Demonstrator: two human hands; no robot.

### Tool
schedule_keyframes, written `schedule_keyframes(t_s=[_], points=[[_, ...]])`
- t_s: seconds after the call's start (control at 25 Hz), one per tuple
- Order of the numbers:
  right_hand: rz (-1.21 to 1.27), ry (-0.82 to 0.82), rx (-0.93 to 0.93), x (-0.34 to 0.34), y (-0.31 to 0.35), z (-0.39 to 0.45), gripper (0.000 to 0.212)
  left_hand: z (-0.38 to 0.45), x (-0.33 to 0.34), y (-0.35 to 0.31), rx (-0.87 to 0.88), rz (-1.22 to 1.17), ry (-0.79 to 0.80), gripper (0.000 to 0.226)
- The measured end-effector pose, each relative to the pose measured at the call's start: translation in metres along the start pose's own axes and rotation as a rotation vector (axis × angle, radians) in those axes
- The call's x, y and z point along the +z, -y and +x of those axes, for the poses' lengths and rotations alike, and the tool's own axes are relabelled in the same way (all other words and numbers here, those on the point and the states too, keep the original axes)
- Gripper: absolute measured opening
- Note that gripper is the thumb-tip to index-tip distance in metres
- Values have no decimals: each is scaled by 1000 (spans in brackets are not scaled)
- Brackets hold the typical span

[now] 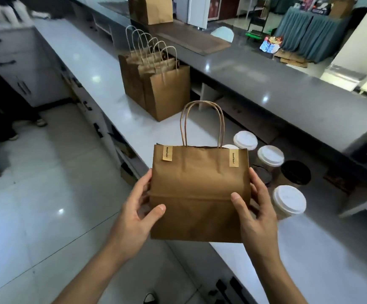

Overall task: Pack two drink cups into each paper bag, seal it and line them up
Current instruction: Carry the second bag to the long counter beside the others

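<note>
Above the edge of the glossy white counter [103, 69], a creased brown kraft-paper bag [197, 194] with twisted paper-cord handles is held upright between both hands. The left hand [137, 207] grips its left side, thumb on the front; the right hand [254, 207] grips the right side likewise. Two tan sticker strips [233, 158] fold over its rim. Behind it stand round white-lidded paper cups [270, 155] and a row of matching brown bags [156, 84].

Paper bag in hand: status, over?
Left hand and right hand grip the paper bag by its sides. Two stickers at its top edge, held clear of the counter. Row of bags ahead; loose cups right.
</note>
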State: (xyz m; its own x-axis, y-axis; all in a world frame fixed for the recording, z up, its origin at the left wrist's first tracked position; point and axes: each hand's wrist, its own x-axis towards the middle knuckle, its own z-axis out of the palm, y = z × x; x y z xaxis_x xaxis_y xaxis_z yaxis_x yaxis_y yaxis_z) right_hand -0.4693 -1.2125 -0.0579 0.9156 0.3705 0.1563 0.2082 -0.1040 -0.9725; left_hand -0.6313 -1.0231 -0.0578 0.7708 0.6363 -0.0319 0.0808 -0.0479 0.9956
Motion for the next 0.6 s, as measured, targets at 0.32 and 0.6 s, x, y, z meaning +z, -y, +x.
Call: schedule_keyframes(t_s=[0.32, 0.6], points=[[18, 211, 9, 130, 14, -2, 59, -5, -118, 27, -63, 15, -203, 72], [-23, 335, 16, 204, 22, 5, 64, -4, -178, 41, -93, 37, -320, 72]])
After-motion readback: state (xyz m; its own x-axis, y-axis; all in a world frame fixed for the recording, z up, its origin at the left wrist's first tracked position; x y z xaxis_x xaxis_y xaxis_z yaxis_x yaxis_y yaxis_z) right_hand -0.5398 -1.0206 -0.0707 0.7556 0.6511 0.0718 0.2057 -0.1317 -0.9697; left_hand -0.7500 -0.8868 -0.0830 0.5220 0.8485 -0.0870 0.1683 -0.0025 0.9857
